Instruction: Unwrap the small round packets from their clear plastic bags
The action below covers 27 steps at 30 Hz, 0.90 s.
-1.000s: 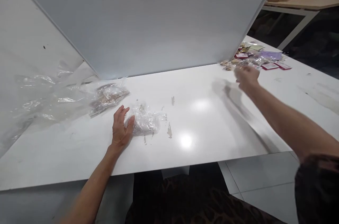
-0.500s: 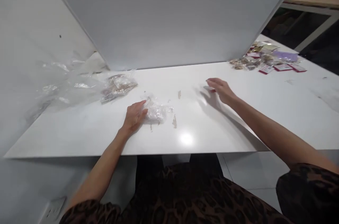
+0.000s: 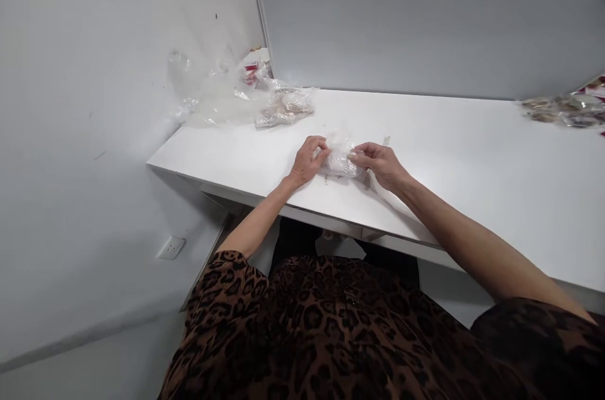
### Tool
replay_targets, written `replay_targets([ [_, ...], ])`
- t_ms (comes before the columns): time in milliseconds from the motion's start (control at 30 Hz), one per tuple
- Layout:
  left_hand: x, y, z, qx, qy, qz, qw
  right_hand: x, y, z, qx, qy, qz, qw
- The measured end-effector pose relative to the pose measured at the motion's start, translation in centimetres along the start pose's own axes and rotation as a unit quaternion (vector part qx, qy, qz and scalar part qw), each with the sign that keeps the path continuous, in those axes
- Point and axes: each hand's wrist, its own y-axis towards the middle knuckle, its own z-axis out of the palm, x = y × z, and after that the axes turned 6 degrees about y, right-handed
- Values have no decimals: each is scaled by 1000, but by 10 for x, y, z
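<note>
Two hands meet on small clear plastic bag (image 3: 339, 162), lying on white table (image 3: 472, 160) near front edge. Bag contents too small and blurred to make out; crumpled, glossy, pale. Left hand (image 3: 308, 160) fingers curled, pinching bag's left end. Right hand (image 3: 378, 164) fingers together, gripping right end. Loose clear plastic (image 3: 212, 97) and filled bag (image 3: 286, 109) far left. Packets (image 3: 564, 109) cut off at right edge.
</note>
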Motion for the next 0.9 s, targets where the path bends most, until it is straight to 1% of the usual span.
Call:
replay_targets([
  [67,-12,-4,4,-51,4,30,998,2,-5,-8,-30,44,-40,998],
  [133,-26,-9,10,-96,25,58,993,4,-10,-19,-72,97,-60,991],
  [200,-40,-15,15,-121,60,83,987,6,-14,-33,-131,163,-68,976],
  [233,-46,-19,18,-121,77,102,984,7,-16,-40,-164,197,-70,964],
  [300,-55,-28,23,-97,98,160,977,9,-19,-56,-230,260,-69,935],
  [367,-62,-40,25,-32,104,237,965,11,-22,-73,-279,301,-67,910],
  [433,-68,-51,26,53,91,311,945,12,-27,-91,-306,323,-71,893],
  [467,-71,-55,25,87,75,333,936,12,-29,-100,-312,331,-75,887],
  [500,-75,-59,25,103,53,338,934,12,-31,-108,-316,337,-80,883],
  [533,-79,-61,24,99,26,325,940,11,-33,-115,-320,343,-85,879],
  [567,-84,-61,24,79,-1,291,953,10,-35,-121,-318,346,-91,878],
  [633,-93,-54,26,25,-39,190,981,10,-36,-129,-308,341,-109,881],
  [667,-98,-47,29,12,-45,144,988,11,-35,-130,-299,336,-122,885],
  [700,-102,-38,33,17,-43,112,993,12,-34,-131,-286,331,-134,889],
  [733,-106,-28,39,40,-35,96,994,15,-33,-129,-273,326,-146,893],
  [767,-110,-18,46,77,-24,92,992,18,-31,-127,-261,322,-156,896],
  [833,-115,2,62,169,-6,96,981,27,-27,-119,-230,311,-176,905],
  [900,-120,17,78,237,1,87,968,40,-22,-112,-197,291,-199,915],
])
